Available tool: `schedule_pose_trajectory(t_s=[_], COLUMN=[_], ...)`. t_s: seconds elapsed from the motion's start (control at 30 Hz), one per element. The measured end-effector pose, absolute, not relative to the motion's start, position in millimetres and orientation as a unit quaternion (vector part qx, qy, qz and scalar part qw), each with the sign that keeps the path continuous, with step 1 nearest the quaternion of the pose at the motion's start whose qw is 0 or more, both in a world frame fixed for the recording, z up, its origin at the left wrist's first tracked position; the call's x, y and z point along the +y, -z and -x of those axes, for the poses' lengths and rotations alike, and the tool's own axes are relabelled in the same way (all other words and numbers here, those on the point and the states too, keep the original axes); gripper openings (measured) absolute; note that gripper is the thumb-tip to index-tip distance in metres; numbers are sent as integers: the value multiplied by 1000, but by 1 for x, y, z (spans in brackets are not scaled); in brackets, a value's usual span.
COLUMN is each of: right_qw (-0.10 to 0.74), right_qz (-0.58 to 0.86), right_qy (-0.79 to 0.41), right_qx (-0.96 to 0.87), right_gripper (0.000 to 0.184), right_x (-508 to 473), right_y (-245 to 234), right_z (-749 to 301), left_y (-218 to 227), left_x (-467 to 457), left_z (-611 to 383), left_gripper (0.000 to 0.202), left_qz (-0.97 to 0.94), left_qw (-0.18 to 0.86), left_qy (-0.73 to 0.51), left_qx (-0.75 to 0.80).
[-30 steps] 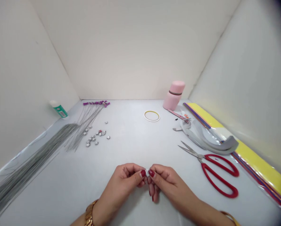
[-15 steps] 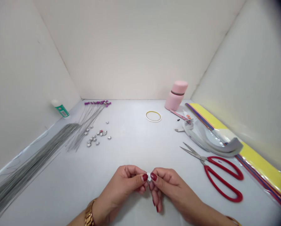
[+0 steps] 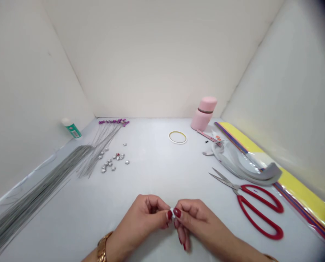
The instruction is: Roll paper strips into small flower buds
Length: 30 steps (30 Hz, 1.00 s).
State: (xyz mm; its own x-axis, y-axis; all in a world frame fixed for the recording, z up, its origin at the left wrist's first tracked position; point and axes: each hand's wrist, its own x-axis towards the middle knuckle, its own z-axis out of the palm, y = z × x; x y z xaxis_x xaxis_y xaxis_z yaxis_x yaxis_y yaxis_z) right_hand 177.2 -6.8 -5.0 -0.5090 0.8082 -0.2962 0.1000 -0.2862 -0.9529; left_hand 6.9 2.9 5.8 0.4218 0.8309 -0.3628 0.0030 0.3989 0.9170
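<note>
**Silver foil piece pinched between both hands at the counter's near edge**

A small silver foil piece (image 3: 172,212) sits at the meeting point of the left hand (image 3: 142,222) and the right hand (image 3: 195,225), held up between them. Neither hand is nearer: it lies at the tips of both, with the left thumb and the right thumb and forefinger closed on it from either side. The fingers (image 3: 177,213) are clenched in a tight pinch, and the right hand's remaining fingers curl down toward 6 o'clock. The foil is mostly hidden by the fingertips, so its long axis cannot be told.

Around this pinch, on the white counter (image 3: 151,174), loose foil stars (image 3: 113,161) lie at 10 o'clock and a long bundle of thin wire stems (image 3: 37,198) at 9 o'clock. A ring of tape (image 3: 177,137) sits at 12 o'clock, a pink flask (image 3: 203,114) at 1 o'clock, and red-handled scissors (image 3: 257,211) at 3 o'clock, well apart from both hands.
</note>
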Motion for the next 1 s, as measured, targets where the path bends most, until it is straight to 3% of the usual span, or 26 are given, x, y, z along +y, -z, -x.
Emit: schedule_pose_trajectory(t_s=[0.17, 0.23, 0.5, 0.57, 0.77, 0.87, 1.0], right_qw=[260, 270, 291, 282, 280, 285, 339], right_qz=[441, 436, 421, 427, 454, 449, 459], right_qy=[-432, -438, -655, -639, -413, -417, -514], right_qx=[-742, -738, -556, -575, -738, -737, -641], right_gripper=[37, 35, 35, 35, 31, 30, 27], right_x=[-11, -11, -5, -6, -10, -8, -7], right_y=[2, 2, 2, 3, 5, 3, 1], right_z=[-179, -179, -174, -174, -176, -175, -168], left_y=[-3, -4, -7, -7, -10, -10, -8], left_x=[-2, -3, -2, -2, -3, -2, -4], left_z=[-10, -12, -11, -11, -12, -12, -15], left_gripper=[19, 19, 23, 22, 22, 19, 20], left_qz=[-483, -473, -467, -486, -538, -526, -524], left_qw=[654, 663, 687, 662, 600, 610, 586], left_qy=[-313, -323, -325, -324, -333, -328, -366], left_qx=[491, 481, 451, 469, 489, 494, 498])
